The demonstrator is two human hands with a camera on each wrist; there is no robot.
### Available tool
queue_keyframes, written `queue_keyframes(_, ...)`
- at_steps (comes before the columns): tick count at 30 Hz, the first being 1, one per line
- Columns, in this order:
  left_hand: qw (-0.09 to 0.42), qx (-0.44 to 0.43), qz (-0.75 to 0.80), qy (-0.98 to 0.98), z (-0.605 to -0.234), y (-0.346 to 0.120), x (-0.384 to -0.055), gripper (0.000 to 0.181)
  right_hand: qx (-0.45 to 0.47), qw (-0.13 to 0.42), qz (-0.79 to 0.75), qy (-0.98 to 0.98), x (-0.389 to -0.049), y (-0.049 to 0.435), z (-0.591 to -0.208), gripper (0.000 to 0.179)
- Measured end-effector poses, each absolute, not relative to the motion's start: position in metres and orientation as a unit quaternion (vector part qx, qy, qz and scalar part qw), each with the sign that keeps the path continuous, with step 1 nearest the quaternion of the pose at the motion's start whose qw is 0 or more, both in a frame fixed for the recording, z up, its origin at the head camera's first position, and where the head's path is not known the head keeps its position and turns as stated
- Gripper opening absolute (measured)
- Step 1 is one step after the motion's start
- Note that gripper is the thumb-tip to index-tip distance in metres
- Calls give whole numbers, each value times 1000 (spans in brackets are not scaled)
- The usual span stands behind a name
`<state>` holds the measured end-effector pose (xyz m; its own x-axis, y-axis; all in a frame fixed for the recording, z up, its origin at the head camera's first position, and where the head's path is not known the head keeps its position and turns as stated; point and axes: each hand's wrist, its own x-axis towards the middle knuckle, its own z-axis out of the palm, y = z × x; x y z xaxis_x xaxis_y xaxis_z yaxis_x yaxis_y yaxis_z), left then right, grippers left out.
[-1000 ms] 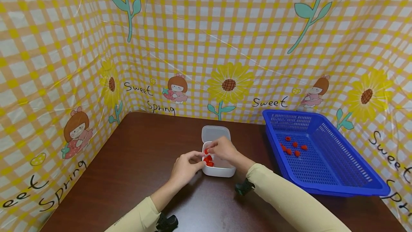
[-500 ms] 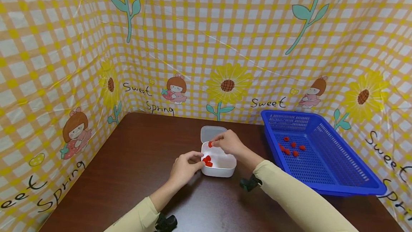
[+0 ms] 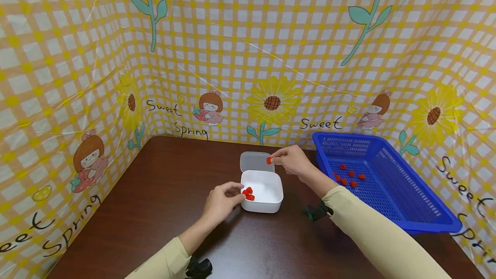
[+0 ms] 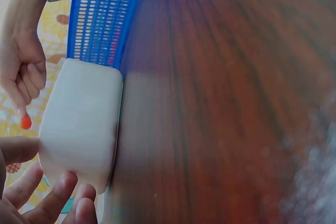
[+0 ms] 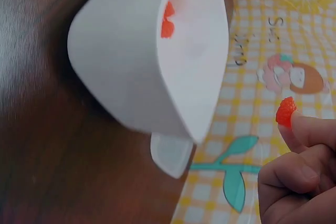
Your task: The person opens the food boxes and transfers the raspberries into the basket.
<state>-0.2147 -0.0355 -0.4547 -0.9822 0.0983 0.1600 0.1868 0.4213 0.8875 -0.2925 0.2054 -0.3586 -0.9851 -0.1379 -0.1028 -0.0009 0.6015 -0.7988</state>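
A white plastic box (image 3: 261,207) stands on the table, several raspberries (image 3: 248,194) lying inside at its left end. My left hand (image 3: 221,202) holds the box by that end, thumb and forefinger at the rim; the left wrist view has more fingertips (image 4: 63,180) bent against its outside. Between thumb and forefinger my right hand (image 3: 293,161) pinches one red raspberry (image 5: 286,112), bumpy all over. In the head view this raspberry overlaps the right side of the translucent lid (image 3: 252,162), which lies just behind the box.
To the right stands a blue slotted basket (image 3: 399,215) with several more raspberries (image 3: 350,174) on its floor. Dark wooden table (image 3: 174,171) surrounds the box. A yellow checked cloth (image 3: 232,55) hangs behind and along both sides.
My right hand has lifted the raspberry from inside the box and carried it back and to the right, over the lid. The left hand stays at the box.
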Motion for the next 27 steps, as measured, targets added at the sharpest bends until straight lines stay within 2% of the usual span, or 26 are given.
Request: queue_keyframes(27, 49, -83, -524, -846, -455, -35, -214, 28, 6, 27, -434, 900, -300, 293, -330, 32)
